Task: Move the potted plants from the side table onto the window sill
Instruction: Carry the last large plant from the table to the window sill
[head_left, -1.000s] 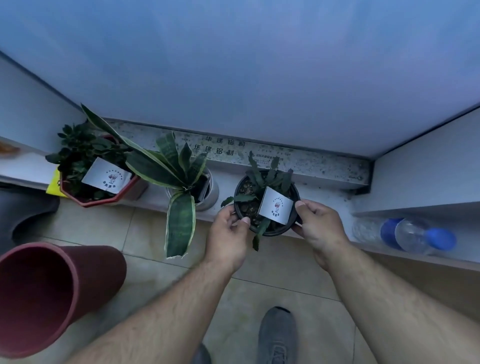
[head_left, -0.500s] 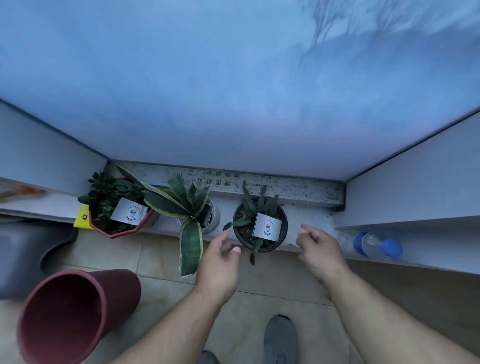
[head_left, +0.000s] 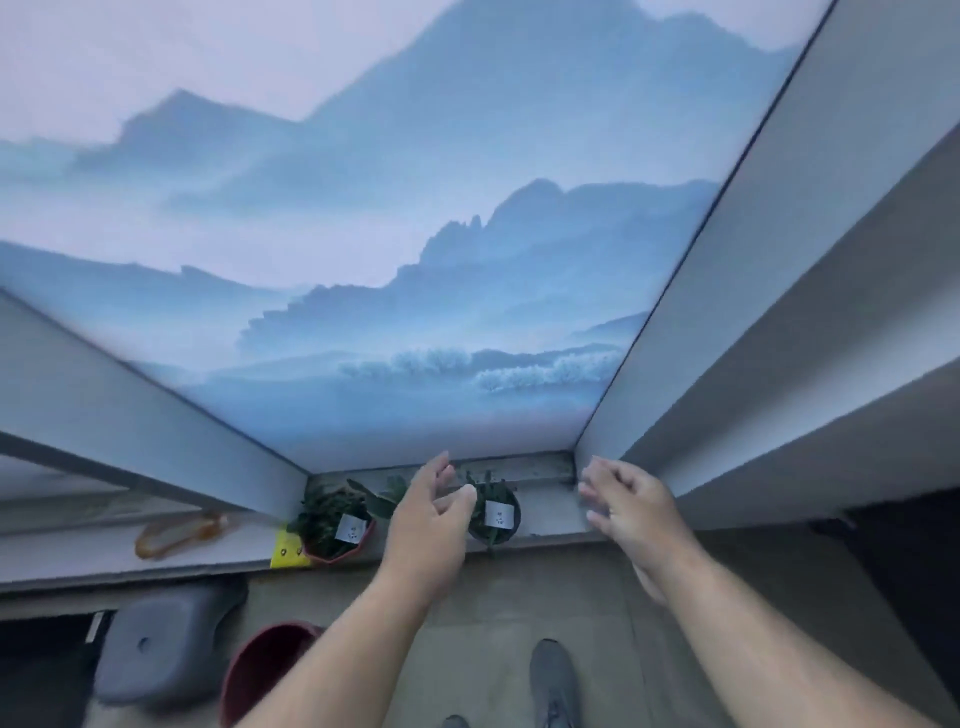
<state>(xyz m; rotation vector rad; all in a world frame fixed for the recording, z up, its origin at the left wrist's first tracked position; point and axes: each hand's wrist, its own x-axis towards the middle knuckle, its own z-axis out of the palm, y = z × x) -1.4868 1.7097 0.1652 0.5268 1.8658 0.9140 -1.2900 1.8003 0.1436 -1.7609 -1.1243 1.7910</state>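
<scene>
Now both hands are hanging in the air in front of the window sill (head_left: 550, 519), and neither one is holding anything. The left hand (head_left: 428, 525) is reaching forward with its fingers loosely spread and relaxed, the thumb pointing right toward the black pot (head_left: 493, 517); from this angle it is overlapping the pot's left edge, though whether it is touching is hard to tell. The right hand (head_left: 631, 512) is hovering further right, fingers slackly curled around nothing, clear of the pot and close to the corner where the sill is meeting the side wall. That black pot is sitting upright on the sill with a small dark green plant in it and a white label (head_left: 498, 514) facing us. To its left, the red pot (head_left: 337, 530) is also standing on the sill, carrying a bushy plant and its own white tag, with a yellow card (head_left: 285, 551) peeking out beside its base. Between the two, long striped leaves of a third plant (head_left: 382, 496) are showing behind the left hand, its pot hidden. Above the sill, a blue misty mountain scene (head_left: 415, 234) is filling the pane. Down on the floor, a maroon bin (head_left: 260, 670) is lying near a grey stool (head_left: 161, 649), and a grey shoe (head_left: 556, 680) is showing at the bottom. An orange object (head_left: 176, 532), blurred, is resting on the ledge at far left.
</scene>
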